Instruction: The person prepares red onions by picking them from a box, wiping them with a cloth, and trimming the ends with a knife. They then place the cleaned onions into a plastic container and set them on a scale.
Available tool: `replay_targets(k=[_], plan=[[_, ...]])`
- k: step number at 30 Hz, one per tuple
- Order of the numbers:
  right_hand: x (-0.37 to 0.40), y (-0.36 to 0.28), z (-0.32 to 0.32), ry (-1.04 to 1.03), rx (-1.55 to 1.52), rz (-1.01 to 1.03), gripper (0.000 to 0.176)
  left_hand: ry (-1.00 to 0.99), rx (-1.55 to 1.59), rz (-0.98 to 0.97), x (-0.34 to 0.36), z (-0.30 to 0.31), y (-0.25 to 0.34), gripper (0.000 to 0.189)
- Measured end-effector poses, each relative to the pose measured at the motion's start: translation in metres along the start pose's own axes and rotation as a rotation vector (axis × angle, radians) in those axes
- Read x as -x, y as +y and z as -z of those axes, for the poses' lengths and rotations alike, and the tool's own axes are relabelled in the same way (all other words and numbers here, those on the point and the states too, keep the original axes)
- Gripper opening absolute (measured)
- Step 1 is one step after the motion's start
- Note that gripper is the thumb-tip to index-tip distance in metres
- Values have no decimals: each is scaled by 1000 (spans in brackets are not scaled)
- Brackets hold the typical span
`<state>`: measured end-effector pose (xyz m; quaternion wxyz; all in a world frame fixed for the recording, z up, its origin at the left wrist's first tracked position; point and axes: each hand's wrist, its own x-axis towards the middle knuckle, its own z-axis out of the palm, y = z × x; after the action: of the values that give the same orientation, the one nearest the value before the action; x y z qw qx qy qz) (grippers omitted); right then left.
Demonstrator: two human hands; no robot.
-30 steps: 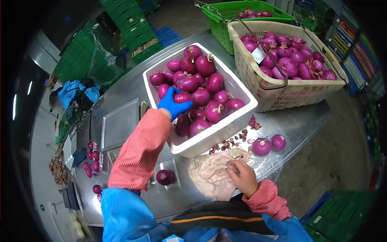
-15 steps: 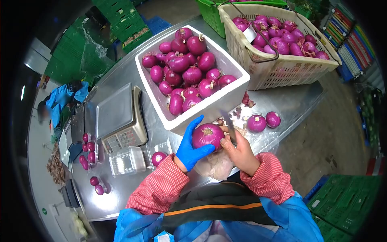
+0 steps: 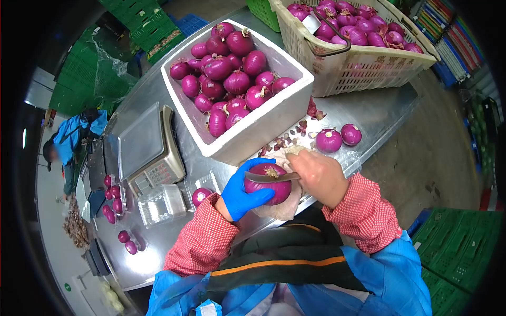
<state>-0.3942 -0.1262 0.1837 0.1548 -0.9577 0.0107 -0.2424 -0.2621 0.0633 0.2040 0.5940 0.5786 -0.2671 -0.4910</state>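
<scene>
My left hand [image 3: 238, 193], in a blue glove, is closed around a large red onion [image 3: 274, 194] whose root end faces up. My bare right hand [image 3: 319, 176] grips a knife [image 3: 271, 178]; the blade lies across the onion's top, at the root tuft. A pale cloth [image 3: 287, 209] is beneath the onion. Two onions [image 3: 337, 139] rest on the metal table to the right, close to scattered scraps of skin [image 3: 287, 140]. Another onion [image 3: 201, 196] sits in a clear plastic tray left of my gloved hand.
A white foam box [image 3: 247, 143] full of red onions stands ahead, with a cream plastic crate [image 3: 358, 71] of onions behind it. To the left are a scale [image 3: 153, 152], an empty clear tray [image 3: 162, 204] and packed onions [image 3: 115, 196]. Green crates [image 3: 461, 250] stand right. Another person [image 3: 74, 139] is far left.
My right hand has turned over and brought the knife blade from upright beside the onion to flat across its root end. The view has shifted slightly.
</scene>
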Motion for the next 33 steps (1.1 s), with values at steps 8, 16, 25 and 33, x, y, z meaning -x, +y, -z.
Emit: replay_targets(k=[8, 16, 25, 33], plan=[[16, 16, -8, 69, -142, -208, 34, 171, -265, -121, 1, 2, 2, 80], [0, -19, -4, -1, -75, -214, 24, 392, -600, -219, -8, -11, 2, 88], [8, 1, -13, -9, -532, -347, 43, 267, 7, -16, -13, 5, 1, 79], [9, -7, -30, -264, -1624, -804, 52, -1, 62, -189, -15, -3, -16, 106]])
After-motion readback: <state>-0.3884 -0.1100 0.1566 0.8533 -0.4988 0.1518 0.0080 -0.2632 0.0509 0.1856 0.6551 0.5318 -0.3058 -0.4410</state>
